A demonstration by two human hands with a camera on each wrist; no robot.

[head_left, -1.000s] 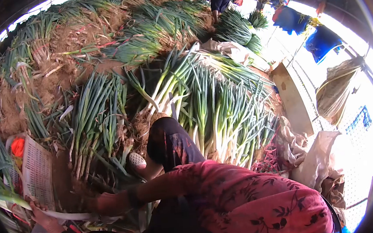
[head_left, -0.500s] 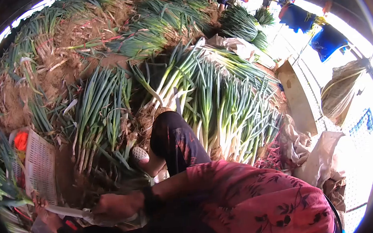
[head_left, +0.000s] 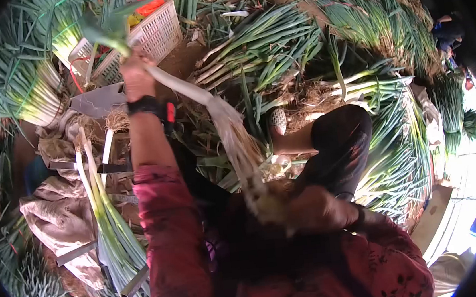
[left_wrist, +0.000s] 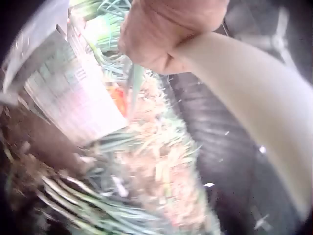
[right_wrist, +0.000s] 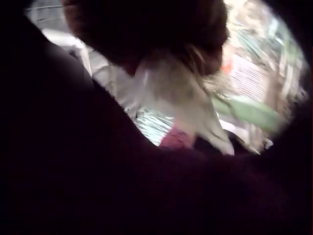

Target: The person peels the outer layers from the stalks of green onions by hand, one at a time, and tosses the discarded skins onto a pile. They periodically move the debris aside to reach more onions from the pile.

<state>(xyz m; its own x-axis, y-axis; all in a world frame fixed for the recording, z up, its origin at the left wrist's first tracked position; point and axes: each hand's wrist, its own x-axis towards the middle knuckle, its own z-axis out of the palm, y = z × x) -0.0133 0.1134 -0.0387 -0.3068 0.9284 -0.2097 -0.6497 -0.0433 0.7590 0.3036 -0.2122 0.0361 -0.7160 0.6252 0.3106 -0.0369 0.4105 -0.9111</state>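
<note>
My left hand (head_left: 138, 72) grips a large green onion (head_left: 177, 86) where its white stalk meets the green leaves. In the left wrist view, fingers curl round the thick white stalk (left_wrist: 244, 78). A loose, pale outer skin (head_left: 230, 126) trails from the stalk's lower end towards my right hand (head_left: 315, 208), which is blurred low in front of the body. In the right wrist view that hand, dark in shadow, pinches the whitish skin (right_wrist: 171, 88). The root end is blurred near the right hand.
A white plastic crate (head_left: 149, 34) with orange stuff inside stands beyond the left hand. Bundled green onions (head_left: 32, 94) lie at the left, and loose ones (head_left: 114, 229) rest by metal bars and sacking (head_left: 61, 214). A big heap (head_left: 392, 145) lies right of the bent knee.
The head view has swung left. Both hands were close together on the stalk; now they are far apart, with the left raised forward and the right drawn back, peeled skin stretched between them.
</note>
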